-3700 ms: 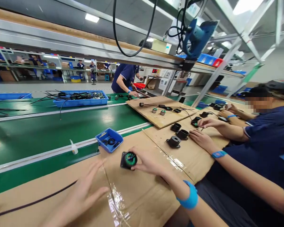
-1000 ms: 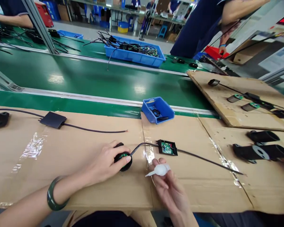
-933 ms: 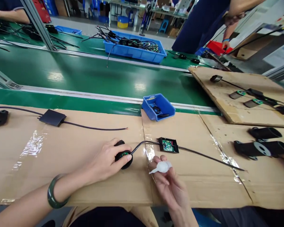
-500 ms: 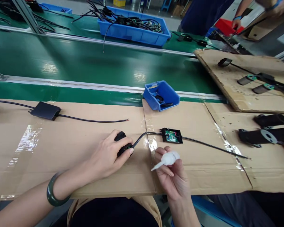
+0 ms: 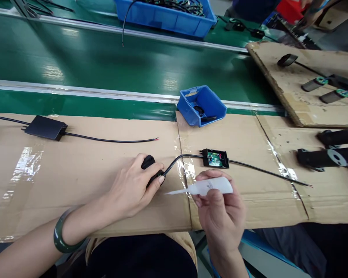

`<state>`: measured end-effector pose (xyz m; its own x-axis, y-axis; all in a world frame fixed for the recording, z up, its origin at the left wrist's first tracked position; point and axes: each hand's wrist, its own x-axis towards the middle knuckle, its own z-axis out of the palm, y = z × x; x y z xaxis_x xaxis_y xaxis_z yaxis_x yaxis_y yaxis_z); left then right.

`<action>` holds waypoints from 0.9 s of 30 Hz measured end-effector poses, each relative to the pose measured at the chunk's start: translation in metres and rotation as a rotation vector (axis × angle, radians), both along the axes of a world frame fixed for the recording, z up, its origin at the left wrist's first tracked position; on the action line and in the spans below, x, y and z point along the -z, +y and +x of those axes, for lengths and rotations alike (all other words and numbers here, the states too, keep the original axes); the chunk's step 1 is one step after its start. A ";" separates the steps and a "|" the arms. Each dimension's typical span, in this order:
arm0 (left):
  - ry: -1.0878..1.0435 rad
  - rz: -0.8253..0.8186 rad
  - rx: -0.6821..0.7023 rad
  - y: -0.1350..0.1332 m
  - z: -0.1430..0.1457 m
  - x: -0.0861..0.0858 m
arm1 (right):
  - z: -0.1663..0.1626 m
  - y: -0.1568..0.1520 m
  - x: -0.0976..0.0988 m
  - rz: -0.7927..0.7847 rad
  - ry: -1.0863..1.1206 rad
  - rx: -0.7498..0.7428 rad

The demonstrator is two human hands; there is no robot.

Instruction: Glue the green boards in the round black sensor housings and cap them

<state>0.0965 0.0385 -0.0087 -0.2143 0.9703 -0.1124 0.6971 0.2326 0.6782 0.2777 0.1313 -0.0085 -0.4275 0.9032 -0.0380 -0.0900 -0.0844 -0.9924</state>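
My left hand [image 5: 132, 187], with a green bangle on its wrist, is closed over a round black part [image 5: 149, 162] on the cardboard-covered bench [image 5: 89, 181]. A black cable [image 5: 181, 158] runs from that part to a small open black box with a green circuit board [image 5: 217, 158]. My right hand [image 5: 220, 210] grips a small white squeeze tube [image 5: 208, 187]; its thin nozzle points left, close to the round part and my left fingertips.
A small blue bin [image 5: 201, 105] sits at the bench's far edge beside the green conveyor belt [image 5: 104, 61]. Another black box with a cable [image 5: 46, 127] lies at the left. Black cylindrical housings [image 5: 327, 156] lie at the right. A large blue tray of cables [image 5: 165, 17] stands beyond the belt.
My right hand has turned the white tube so its nozzle now points left toward the round part. The camera has tilted down. My left hand stays on the part.
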 end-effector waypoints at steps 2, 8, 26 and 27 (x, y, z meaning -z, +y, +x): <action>0.008 -0.006 0.008 0.000 0.000 -0.001 | 0.000 -0.004 -0.003 0.166 -0.097 -0.019; -0.012 0.001 0.004 0.002 -0.001 -0.001 | -0.003 -0.006 -0.012 0.657 -0.280 -0.156; -0.008 0.018 0.010 0.002 0.000 -0.002 | -0.019 0.001 -0.021 0.899 -0.346 -0.199; -0.006 0.021 0.010 0.002 0.000 -0.002 | -0.018 0.002 -0.021 0.911 -0.344 -0.198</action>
<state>0.0968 0.0403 -0.0066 -0.2040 0.9745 -0.0932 0.6956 0.2113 0.6867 0.2593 0.1330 0.0127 -0.6695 0.5628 0.4848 0.1488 0.7410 -0.6548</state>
